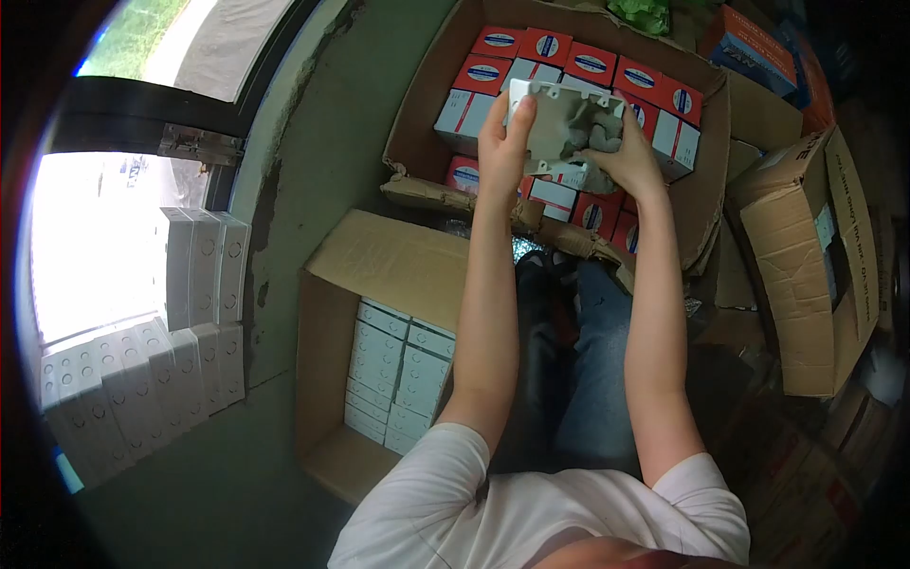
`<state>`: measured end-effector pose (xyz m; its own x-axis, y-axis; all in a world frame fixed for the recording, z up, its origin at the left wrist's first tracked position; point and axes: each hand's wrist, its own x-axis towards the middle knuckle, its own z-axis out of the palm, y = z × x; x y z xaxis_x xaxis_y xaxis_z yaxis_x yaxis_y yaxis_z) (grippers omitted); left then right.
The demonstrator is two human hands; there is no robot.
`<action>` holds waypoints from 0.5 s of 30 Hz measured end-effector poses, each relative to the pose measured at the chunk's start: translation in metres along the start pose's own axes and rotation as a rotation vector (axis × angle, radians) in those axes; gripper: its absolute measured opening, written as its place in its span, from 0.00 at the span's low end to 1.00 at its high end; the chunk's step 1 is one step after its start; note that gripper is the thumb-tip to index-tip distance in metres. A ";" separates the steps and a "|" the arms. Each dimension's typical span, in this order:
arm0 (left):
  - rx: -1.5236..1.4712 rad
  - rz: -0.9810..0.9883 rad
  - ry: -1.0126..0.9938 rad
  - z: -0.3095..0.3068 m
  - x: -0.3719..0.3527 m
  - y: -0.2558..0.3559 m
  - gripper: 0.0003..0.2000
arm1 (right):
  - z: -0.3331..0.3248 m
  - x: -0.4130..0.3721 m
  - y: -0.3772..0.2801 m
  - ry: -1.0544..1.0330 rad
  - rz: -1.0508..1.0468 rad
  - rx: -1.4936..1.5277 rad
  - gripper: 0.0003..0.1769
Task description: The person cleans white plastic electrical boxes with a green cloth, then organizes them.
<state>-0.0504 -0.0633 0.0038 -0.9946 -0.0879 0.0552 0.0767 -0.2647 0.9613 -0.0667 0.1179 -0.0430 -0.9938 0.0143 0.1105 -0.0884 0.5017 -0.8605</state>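
Both hands hold up a white plastic electrical wall box (552, 128), its hollow side facing me, over a large carton. My left hand (506, 142) grips its left edge, with the thumb laid along the front rim. On the right side, my right hand (633, 161) is wrapped round the edge, thumb near the lower rim. Rounded grey shapes show inside the hollow toward the right. Beneath, the large cardboard carton (409, 123) is packed with red-and-white printed boxes (592, 62) in rows.
A second carton (327, 379) at lower left holds stacked white wall boxes (396, 375). More white wall boxes (142, 370) stand stacked on the window ledge at left. At right are an open tall carton (782, 256) and a blue-and-orange box (754, 52). A green bag (643, 13) lies at the top.
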 end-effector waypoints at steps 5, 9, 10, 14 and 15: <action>-0.039 -0.023 -0.085 0.005 -0.003 0.008 0.20 | -0.004 -0.005 -0.026 0.225 0.013 -0.235 0.73; -0.053 -0.030 -0.033 0.010 -0.001 0.001 0.19 | 0.006 -0.003 -0.039 0.553 -0.088 -0.283 0.69; -0.031 0.006 -0.022 0.013 -0.001 0.001 0.19 | 0.007 -0.004 -0.044 0.658 -0.129 -0.391 0.67; -0.116 -0.035 0.091 0.016 -0.001 -0.002 0.18 | 0.012 -0.007 -0.055 0.701 -0.308 -0.456 0.41; -0.132 0.000 0.106 0.016 0.001 -0.003 0.18 | 0.014 -0.007 -0.059 0.582 -0.302 -0.471 0.35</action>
<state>-0.0526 -0.0469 0.0054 -0.9821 -0.1873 0.0201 0.0927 -0.3879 0.9170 -0.0551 0.0764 -0.0003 -0.7255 0.2023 0.6579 -0.1811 0.8660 -0.4661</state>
